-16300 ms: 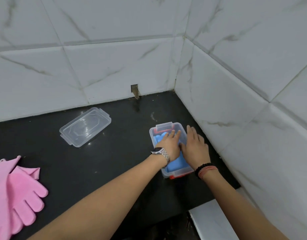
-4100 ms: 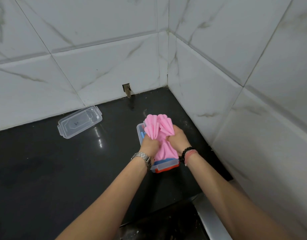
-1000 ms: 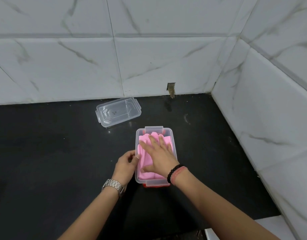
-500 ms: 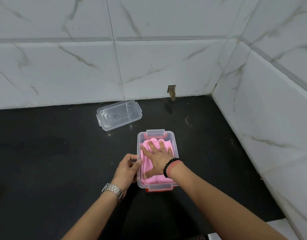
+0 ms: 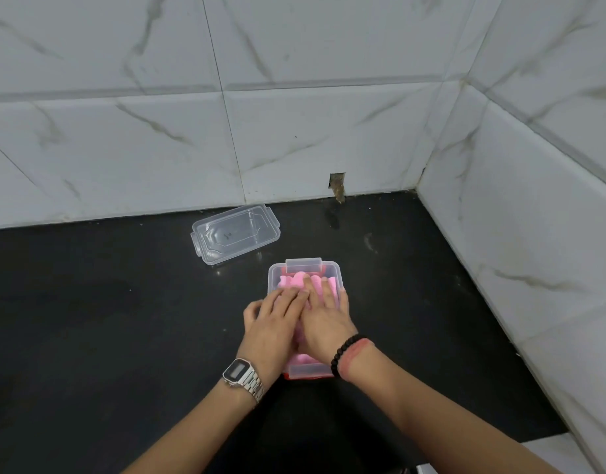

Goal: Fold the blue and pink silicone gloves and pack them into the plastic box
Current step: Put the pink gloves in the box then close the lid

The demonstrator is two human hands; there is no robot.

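The clear plastic box [image 5: 339, 272] with red latches stands on the black counter. Folded pink gloves [image 5: 296, 280] fill its top; the blue gloves are hidden beneath them. My left hand [image 5: 272, 323] lies flat on the pink gloves at the box's left side, fingers spread. Beside it my right hand [image 5: 325, 319] presses flat on the gloves, fingers pointing to the far end. Neither hand grips anything.
The box's clear lid [image 5: 234, 234] lies upside down on the counter [image 5: 106, 319] behind and left of the box, near the back wall. White marble-tiled walls [image 5: 517, 217] close in at the back and right. The counter's front edge runs at lower right.
My left hand has moved from the box's left outer wall onto the pink gloves, beside my right hand. The right hand stays pressed on the gloves.
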